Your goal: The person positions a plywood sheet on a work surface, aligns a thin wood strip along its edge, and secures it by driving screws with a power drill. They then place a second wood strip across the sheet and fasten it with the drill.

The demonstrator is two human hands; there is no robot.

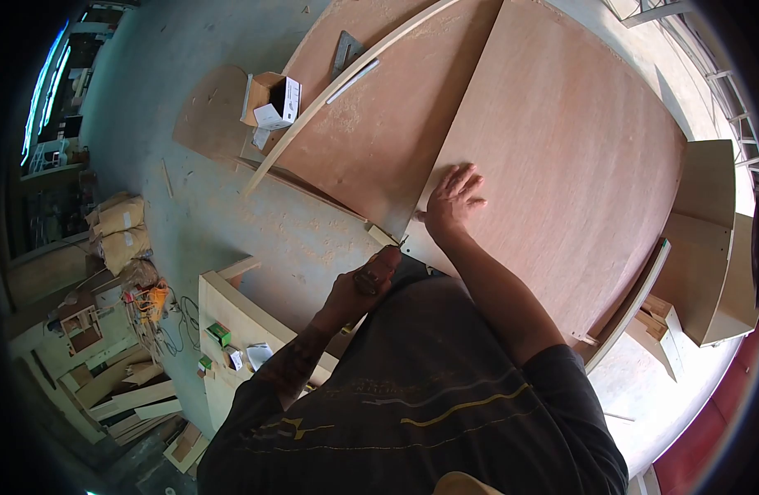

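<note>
A large plywood sheet [561, 157] lies before me on a wooden frame. My right hand [453, 200] presses flat on it near its left edge, fingers spread. My left hand [352, 299] is wrapped round a cordless drill [377, 271], close against my body. The drill's thin bit points up and right, its tip right by the sheet's near left corner. Small dark dots mark the sheet at that corner. The drill's grip is mostly hidden by my fingers. Left of the sheet's edge, a second plywood panel [396, 124] carries scattered sawdust.
A curved wooden strip [338, 85] crosses the far left panel, beside an open cardboard box [278, 101]. At lower left, small green boxes [218, 333] sit on a pale wooden piece. Offcuts [136, 400] and cables lie farther left. Curved plywood pieces [701, 247] stand at right.
</note>
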